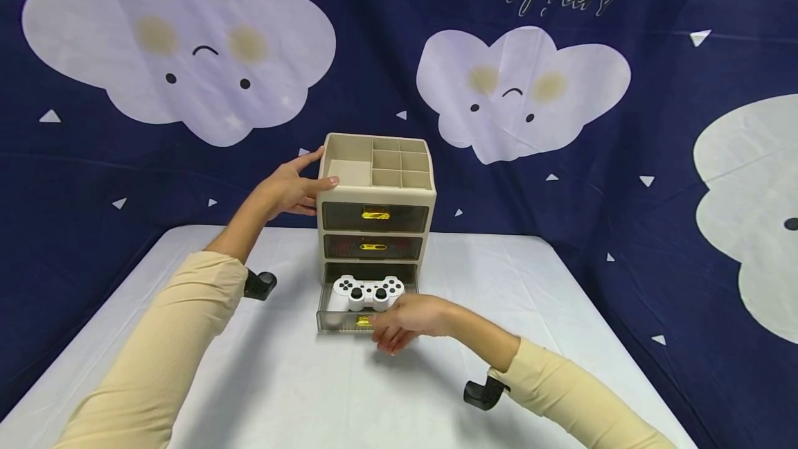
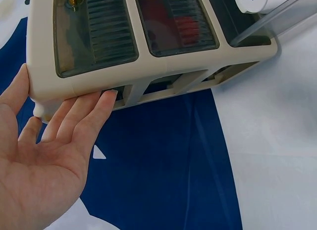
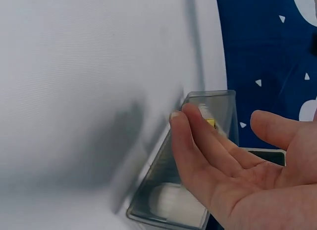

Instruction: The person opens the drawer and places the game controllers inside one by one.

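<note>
A beige desktop organizer with dark see-through drawers stands on the table. Its bottom drawer is pulled out, and a white game controller lies inside. At the organizer's upper left corner, my left hand rests its fingers along the side wall, thumb over the top edge. My right hand is at the front of the open drawer, near its gold handle. In the right wrist view the thumb stands apart from the extended fingers, with nothing held between them.
The organizer's top has one large compartment and several small ones. Two shut drawers sit above the open one. A white cloth covers the table, and a dark blue curtain with clouds hangs behind it.
</note>
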The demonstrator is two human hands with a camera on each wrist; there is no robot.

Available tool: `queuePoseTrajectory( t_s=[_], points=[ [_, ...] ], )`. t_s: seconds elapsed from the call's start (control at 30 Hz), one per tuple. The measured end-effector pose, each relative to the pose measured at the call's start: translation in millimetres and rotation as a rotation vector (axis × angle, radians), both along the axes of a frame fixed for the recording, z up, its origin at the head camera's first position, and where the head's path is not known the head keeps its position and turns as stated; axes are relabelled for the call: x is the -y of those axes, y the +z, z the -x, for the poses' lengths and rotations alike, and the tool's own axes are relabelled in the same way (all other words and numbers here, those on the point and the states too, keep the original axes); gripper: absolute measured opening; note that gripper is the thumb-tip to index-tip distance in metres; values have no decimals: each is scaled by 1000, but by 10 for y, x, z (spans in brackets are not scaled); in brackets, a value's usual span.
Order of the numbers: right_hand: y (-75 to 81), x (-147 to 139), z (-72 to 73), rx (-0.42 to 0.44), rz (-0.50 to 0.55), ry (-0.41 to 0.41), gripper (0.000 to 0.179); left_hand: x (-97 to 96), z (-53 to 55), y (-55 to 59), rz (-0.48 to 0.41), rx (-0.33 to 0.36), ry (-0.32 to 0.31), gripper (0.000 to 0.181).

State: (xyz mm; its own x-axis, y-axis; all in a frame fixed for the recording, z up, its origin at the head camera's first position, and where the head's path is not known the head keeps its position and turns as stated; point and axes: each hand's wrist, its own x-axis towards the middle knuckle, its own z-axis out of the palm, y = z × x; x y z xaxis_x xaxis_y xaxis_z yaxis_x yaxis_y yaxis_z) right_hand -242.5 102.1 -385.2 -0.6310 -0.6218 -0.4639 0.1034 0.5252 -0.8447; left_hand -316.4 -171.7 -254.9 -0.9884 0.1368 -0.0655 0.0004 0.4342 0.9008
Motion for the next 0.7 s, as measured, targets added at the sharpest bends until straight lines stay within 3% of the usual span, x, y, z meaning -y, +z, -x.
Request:
queuePoseTrajectory(
  t_s=[0.33,0.7],
  points=[
    [-162,-37,-56,118,94,-105,37,1,-3,8,0,-1,-1,89],
    [-196,-32,-59,189,168,-196,40,-2,-10,7,-2,6,2,88]
  ],
)
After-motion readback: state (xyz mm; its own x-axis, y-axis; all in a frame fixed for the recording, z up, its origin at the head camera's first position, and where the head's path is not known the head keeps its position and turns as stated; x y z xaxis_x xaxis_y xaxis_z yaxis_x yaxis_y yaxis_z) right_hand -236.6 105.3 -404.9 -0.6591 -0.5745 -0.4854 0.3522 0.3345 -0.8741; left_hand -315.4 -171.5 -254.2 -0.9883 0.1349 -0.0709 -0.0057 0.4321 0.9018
